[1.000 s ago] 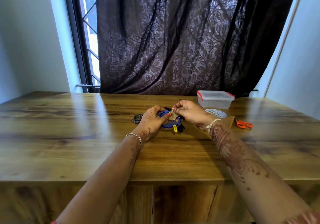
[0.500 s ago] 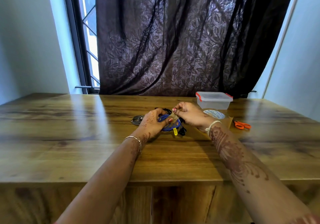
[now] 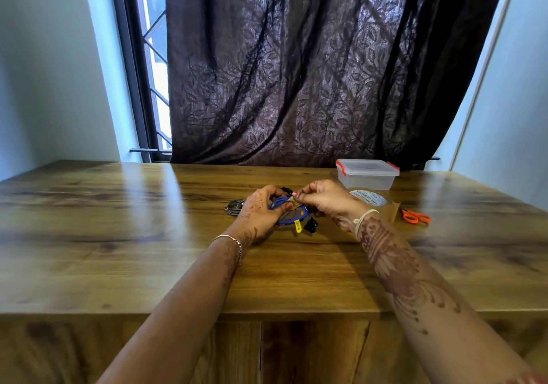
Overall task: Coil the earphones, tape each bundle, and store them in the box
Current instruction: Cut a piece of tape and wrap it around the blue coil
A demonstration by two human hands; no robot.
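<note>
Here, on a glossy wood-grain desk (image 3: pixel 118 235), the person's left hand (image 3: pixel 261 209) curls round a coiled bundle of blue earphones (image 3: pixel 284 220), thumb pressed on the loops. The right hand (image 3: pixel 324 200) pinches a small strip of tape (image 3: pixel 295 202) at the bundle's top edge. Black earbuds (image 3: pixel 310 225) and a yellow tag (image 3: pixel 298 226) poke out below. A grey coiled cable (image 3: pixel 233 207) lies just left. Behind the right hand sit a tape roll (image 3: pixel 370 199), a lidded clear plastic box (image 3: pixel 367 176) with red clips, and orange-handled scissors (image 3: pixel 415 216).
</note>
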